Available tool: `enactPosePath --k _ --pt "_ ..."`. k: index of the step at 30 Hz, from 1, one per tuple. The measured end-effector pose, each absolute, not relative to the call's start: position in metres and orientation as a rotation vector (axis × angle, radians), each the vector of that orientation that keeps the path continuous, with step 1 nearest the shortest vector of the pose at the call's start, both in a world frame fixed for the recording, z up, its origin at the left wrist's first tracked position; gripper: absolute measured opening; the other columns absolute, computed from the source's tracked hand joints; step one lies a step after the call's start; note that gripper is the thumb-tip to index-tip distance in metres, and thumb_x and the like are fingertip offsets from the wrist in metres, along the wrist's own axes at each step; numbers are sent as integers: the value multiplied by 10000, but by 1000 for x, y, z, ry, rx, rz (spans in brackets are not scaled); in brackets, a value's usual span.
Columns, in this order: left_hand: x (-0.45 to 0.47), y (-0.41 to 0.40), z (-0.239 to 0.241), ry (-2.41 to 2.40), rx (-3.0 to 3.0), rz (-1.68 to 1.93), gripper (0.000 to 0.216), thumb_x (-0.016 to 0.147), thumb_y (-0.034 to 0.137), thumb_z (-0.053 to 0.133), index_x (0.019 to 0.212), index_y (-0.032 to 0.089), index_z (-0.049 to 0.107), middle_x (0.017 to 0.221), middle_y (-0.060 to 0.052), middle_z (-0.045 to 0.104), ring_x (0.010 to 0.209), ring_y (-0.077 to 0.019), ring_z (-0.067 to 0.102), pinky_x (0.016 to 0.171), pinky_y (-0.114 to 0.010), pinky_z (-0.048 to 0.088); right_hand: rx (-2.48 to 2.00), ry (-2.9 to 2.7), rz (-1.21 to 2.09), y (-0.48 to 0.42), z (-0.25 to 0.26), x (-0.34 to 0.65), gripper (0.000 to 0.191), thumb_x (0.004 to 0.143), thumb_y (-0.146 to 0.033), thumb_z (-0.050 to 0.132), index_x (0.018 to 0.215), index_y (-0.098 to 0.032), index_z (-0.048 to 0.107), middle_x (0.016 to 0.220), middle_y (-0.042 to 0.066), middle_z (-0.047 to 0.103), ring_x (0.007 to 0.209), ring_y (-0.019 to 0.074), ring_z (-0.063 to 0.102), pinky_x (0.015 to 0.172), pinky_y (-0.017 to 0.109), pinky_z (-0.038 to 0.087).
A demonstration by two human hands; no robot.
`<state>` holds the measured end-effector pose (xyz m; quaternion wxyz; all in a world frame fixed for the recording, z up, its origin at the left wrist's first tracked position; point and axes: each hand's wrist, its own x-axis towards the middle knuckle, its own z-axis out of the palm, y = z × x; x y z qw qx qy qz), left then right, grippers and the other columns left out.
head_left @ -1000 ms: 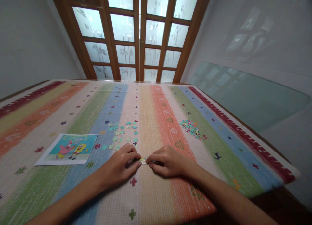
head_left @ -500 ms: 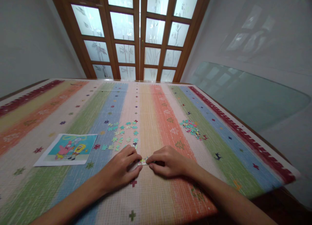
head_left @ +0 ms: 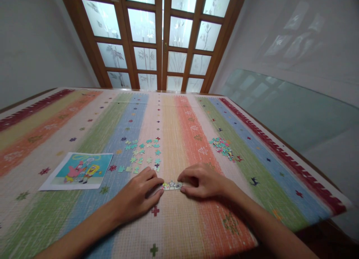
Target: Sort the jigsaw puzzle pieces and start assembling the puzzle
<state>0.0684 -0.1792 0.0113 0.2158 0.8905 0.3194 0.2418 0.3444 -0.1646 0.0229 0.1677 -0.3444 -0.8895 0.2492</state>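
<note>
A short strip of joined jigsaw puzzle pieces [head_left: 172, 185] lies on the striped tablecloth in front of me, with yellow, white and grey print along it. My left hand [head_left: 143, 189] pinches its left end between thumb and fingers and covers that part. At the right end, my right hand [head_left: 203, 181] is closed with thumb and fingertips on the strip's edge. Beyond my left hand, several loose teal puzzle pieces [head_left: 142, 146] are spread out singly. A printed cartoon picture [head_left: 78, 171] rests flat to the left.
A heap of mixed puzzle pieces [head_left: 222, 147] sits to the right, past my right hand. The tablecloth [head_left: 174, 229] covers the whole table, whose near right edge drops off. Wooden glazed doors [head_left: 161, 45] stand behind, and a glass panel [head_left: 288, 101] leans at the right wall.
My right hand has shifted to the right along the strip, so more of the joined pieces shows between my hands. My left hand has stayed at the left end.
</note>
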Motion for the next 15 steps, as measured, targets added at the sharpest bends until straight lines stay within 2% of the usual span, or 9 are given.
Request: enactPosePath --k 4,11,15 --pt "68 -179 10 870 2478 672 142 988 216 576 1071 202 689 926 -54 628 894 -206 565 759 -329 476 -999 -2550 752 -165 22 344 161 821 -239 677 936 -169 766 637 -16 637 544 99 472 564 246 329" --pt "69 -181 11 847 2507 691 173 994 192 556 1112 198 683 906 -55 612 861 -196 554 740 -314 472 -991 -2536 749 -166 22 342 170 815 -250 671 926 -164 768 661 -7 643 581 110 489 572 245 323" --pt "70 -183 14 780 2602 636 244 1034 193 480 998 199 721 846 -55 582 810 -188 517 691 -300 444 -979 -2521 757 -166 22 342 176 811 -238 660 928 -167 770 656 -5 646 575 112 477 565 248 309"
